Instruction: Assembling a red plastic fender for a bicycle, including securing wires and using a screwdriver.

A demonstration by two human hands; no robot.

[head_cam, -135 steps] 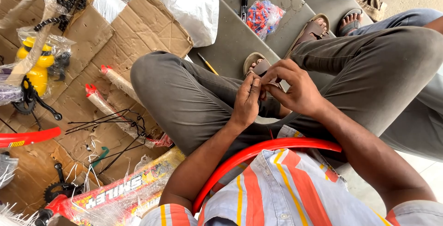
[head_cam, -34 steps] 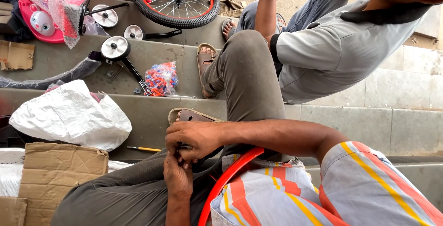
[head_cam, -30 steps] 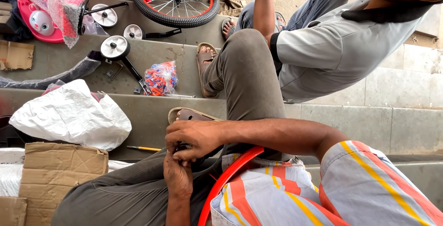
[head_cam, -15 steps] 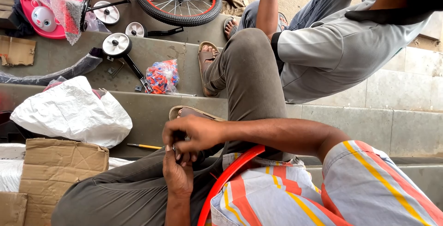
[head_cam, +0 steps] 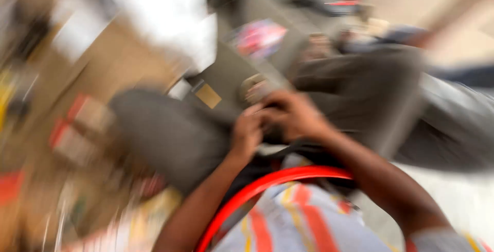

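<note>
The picture is heavily smeared by head motion. My left hand point(head_cam: 247, 134) and my right hand point(head_cam: 294, 115) meet over my lap, fingers curled and touching each other. Anything pinched between them is too blurred to make out. A red curved rim point(head_cam: 272, 180) arcs across my striped shirt just below the hands. My grey-trousered knees point(head_cam: 170, 133) spread to either side, and a sandalled foot point(head_cam: 254, 88) shows beyond the hands.
Brown cardboard point(head_cam: 103, 66) with blurred red and yellow packets lies to the left. A white bag point(head_cam: 164, 10) and a small colourful packet point(head_cam: 257, 38) sit on grey steps ahead. Another person's grey-clad legs point(head_cam: 453, 123) are at the right.
The view has swung sharply left and gone blurry. The other person's torso and the bicycle wheel have left the frame and the cardboard is back in view. My hands stay together.
</note>
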